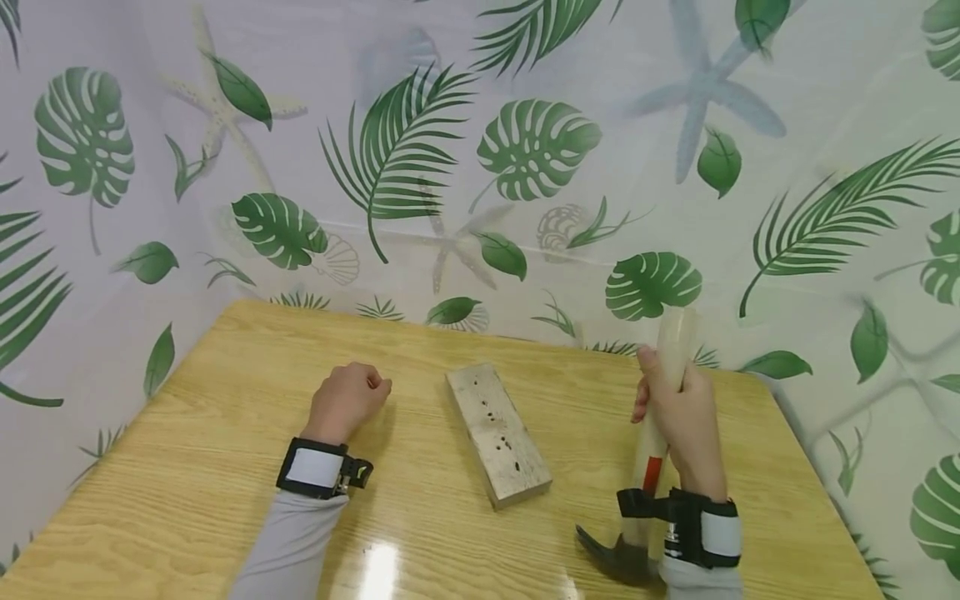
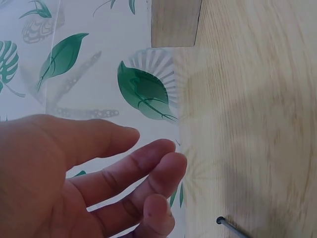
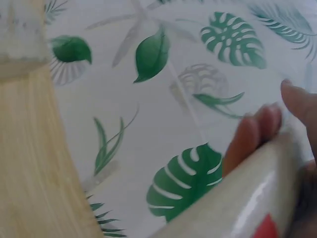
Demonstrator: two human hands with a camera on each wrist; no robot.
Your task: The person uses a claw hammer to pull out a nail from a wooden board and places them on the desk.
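My right hand (image 1: 684, 417) grips the pale handle of a claw hammer (image 1: 677, 337), which has a red mark on its shaft. The hammer's dark head points down toward my wrist, low over the table. In the right wrist view the fingers (image 3: 243, 144) curl around the handle. My left hand (image 1: 348, 404) is above the table, left of a wooden block (image 1: 501, 433) with several dark holes or nail heads along its top. The left wrist view shows that hand's fingers loosely bent and holding nothing. A nail (image 2: 233, 227) lies on the table near them.
The yellow wood-grain table (image 1: 420, 533) meets a white leaf-patterned cloth (image 1: 450, 167) at its back and sides. Black wrist straps (image 1: 313, 468) with white patches sit on both wrists.
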